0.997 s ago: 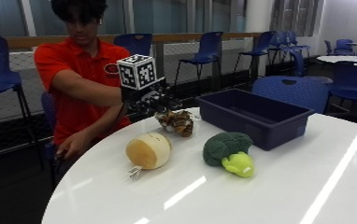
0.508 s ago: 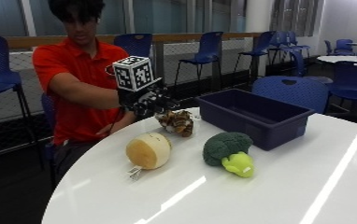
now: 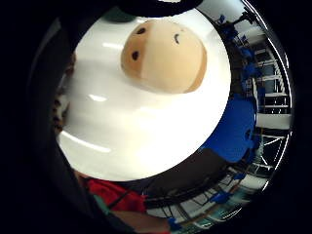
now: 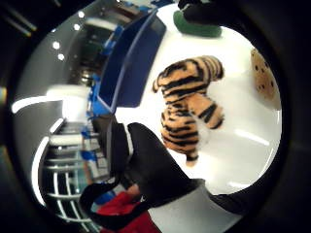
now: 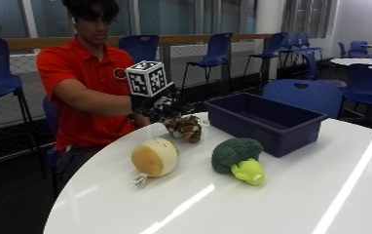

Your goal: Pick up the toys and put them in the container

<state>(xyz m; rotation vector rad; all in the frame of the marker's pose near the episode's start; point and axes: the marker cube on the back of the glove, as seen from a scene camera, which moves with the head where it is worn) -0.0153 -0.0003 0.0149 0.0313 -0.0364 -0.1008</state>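
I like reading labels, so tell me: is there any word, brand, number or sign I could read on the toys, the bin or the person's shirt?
No readable text anywhere.
Red shirt: a small round chest badge, too blurred to read.
Round beige plush toy: a small tag on it, too small to read.
Tiger plush, broccoli plush, blue bin: no lettering visible.

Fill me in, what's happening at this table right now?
A person's gloved right hand hovers just above the tiger plush on the white table, not gripping it. The round tan plush and the broccoli plush lie on the table too. The blue container beside them has no toy visible in it, so no toy is put away.
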